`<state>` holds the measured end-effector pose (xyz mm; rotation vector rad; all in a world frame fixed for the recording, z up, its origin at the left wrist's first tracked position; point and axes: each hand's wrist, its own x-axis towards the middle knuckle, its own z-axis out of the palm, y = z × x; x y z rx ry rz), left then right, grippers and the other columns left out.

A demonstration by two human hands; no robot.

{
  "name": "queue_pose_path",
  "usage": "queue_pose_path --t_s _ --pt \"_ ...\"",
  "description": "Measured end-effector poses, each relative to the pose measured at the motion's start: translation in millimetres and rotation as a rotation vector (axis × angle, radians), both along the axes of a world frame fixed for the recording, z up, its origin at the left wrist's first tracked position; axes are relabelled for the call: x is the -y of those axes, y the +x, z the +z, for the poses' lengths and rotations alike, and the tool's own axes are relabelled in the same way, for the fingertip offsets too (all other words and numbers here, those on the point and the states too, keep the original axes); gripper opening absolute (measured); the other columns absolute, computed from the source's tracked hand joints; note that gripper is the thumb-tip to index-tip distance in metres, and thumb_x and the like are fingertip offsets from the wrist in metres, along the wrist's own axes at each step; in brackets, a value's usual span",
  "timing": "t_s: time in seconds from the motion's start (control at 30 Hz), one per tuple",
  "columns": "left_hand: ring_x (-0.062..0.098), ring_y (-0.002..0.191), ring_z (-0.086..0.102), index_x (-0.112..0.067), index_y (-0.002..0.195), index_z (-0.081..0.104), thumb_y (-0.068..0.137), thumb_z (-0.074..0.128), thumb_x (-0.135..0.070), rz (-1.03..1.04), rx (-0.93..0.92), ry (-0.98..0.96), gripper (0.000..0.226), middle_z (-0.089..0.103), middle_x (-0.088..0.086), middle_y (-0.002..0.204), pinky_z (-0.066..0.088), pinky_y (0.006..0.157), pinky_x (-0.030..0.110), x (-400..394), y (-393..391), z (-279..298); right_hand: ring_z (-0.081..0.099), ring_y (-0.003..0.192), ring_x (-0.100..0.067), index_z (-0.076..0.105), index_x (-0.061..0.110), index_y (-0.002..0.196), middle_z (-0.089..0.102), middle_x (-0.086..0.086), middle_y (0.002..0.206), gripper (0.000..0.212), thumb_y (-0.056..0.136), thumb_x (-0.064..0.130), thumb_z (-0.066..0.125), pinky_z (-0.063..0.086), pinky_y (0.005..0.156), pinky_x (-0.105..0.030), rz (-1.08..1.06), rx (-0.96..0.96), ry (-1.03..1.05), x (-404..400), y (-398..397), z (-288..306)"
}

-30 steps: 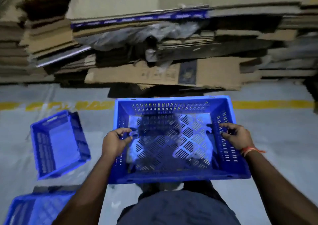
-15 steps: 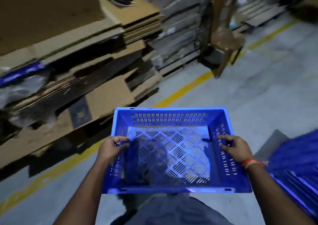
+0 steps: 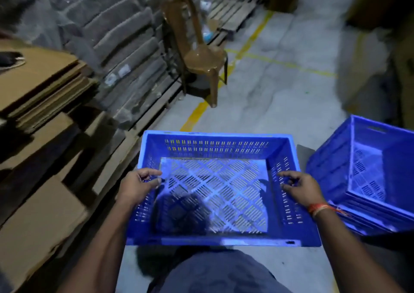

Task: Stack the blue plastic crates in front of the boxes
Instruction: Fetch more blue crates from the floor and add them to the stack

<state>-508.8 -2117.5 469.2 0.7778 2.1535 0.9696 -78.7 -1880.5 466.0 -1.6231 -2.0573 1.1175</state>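
Observation:
A blue perforated plastic crate is held level in front of my body, above the grey floor. My left hand grips its left wall and my right hand, with an orange wrist thread, grips its right wall. At the right edge stands a stack of nested blue crates on the floor, its top crate tilted and empty. Flattened cardboard boxes are piled along the left side.
A brown plastic chair stands ahead on the yellow floor line. Grey wrapped bundles on a wooden pallet fill the upper left. More pallets and cardboard sit at the far end and right. Grey floor lies ahead.
The view has swung right, away from facing the cardboard pile. The stack of blue crates has come into view on the right, and the chair is nearer. Both hands keep holding the crate.

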Motion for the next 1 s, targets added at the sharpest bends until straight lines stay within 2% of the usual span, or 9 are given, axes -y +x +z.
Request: queue_pose_path --t_s 0.1,0.27,0.4,0.5,0.67,0.73,0.8,0.87,1.0 --pt "0.013 0.063 0.058 -0.039 0.092 0.078 0.055 0.076 -0.056 -0.078 0.035 0.033 0.041 0.075 -0.002 0.076 0.046 0.07 0.029 -70 -25 -2 0.053 0.059 -0.002 0.072 0.037 0.099 0.056 0.006 0.065 0.041 0.074 0.005 0.08 0.039 0.057 -0.011 -0.072 0.023 0.015 -34 -8 -9" --pt "0.018 0.078 0.063 -0.03 0.096 0.079 0.055 0.082 -0.052 -0.241 0.12 0.016 0.046 0.076 0.018 0.091 0.046 0.081 0.036 -184 -65 1 0.066 0.077 -0.018 0.073 0.037 0.099 0.07 0.001 0.075 0.04 0.072 0.009 0.081 0.044 0.065 -0.017 -0.199 0.06 0.016 -83 -23 -4" --pt "0.025 0.088 0.073 -0.041 0.092 0.078 0.056 0.078 -0.053 -0.369 0.061 0.009 0.037 0.079 0.003 0.09 0.055 0.091 0.048 -285 -95 -3 0.062 0.075 -0.016 0.075 0.032 0.105 0.071 -0.001 0.078 0.039 0.073 0.01 0.082 0.041 0.061 -0.006 -0.281 0.076 0.018 -125 -26 1" --pt "0.019 0.079 0.071 -0.044 0.09 0.077 0.058 0.077 -0.053 -0.444 0.013 0.021 0.034 0.078 0.0 0.085 0.056 0.087 0.045 -355 -96 8 0.061 0.08 -0.014 0.075 0.024 0.106 0.061 0.019 0.074 0.038 0.073 0.006 0.082 0.037 0.063 0.002 -0.364 0.065 0.026 -150 -27 13" --pt "0.029 0.081 0.073 -0.04 0.099 0.076 0.063 0.077 -0.053 -0.618 -0.033 0.019 0.038 0.076 0.013 0.085 0.056 0.084 0.051 -478 -88 8 0.059 0.071 -0.016 0.074 0.027 0.104 0.058 0.013 0.066 0.037 0.075 0.006 0.081 0.039 0.06 -0.002 -0.487 0.063 0.034 -203 -13 13" --pt "0.025 0.076 0.072 -0.039 0.098 0.076 0.064 0.078 -0.052 -0.644 -0.05 0.021 0.037 0.076 0.013 0.082 0.058 0.081 0.047 -526 -71 9 0.057 0.065 -0.015 0.072 0.037 0.1 0.056 0.008 0.064 0.038 0.075 0.01 0.082 0.04 0.057 -0.007 -0.557 0.041 0.034 -227 -2 7" --pt "0.019 0.068 0.067 -0.033 0.092 0.078 0.071 0.083 -0.037 -0.669 -0.058 0.038 0.022 0.075 0.004 0.076 0.057 0.069 0.03 -568 -44 19 0.058 0.064 -0.016 0.068 0.045 0.095 0.056 0.006 0.064 0.04 0.074 0.014 0.083 0.04 0.055 -0.01 -0.612 0.015 0.05 -250 11 1" --pt "0.006 0.061 0.057 -0.026 0.089 0.078 0.079 0.083 -0.016 -0.734 -0.074 0.044 0.015 0.068 0.001 0.073 0.046 0.058 0.013 -610 -19 24 0.062 0.067 -0.025 0.071 0.038 0.098 0.06 0.0 0.066 0.037 0.075 0.012 0.083 0.04 0.055 -0.012 -0.662 0.031 0.042 -271 26 -1" --pt "0.011 0.063 0.051 -0.03 0.086 0.076 0.08 0.083 -0.014 -0.851 -0.11 0.042 0.019 0.06 0.001 0.068 0.041 0.059 0.021 -696 23 27 0.063 0.074 -0.025 0.073 0.032 0.1 0.066 -0.008 0.075 0.033 0.076 0.011 0.081 0.042 0.055 -0.014 -0.791 -0.014 0.029 -302 51 0"
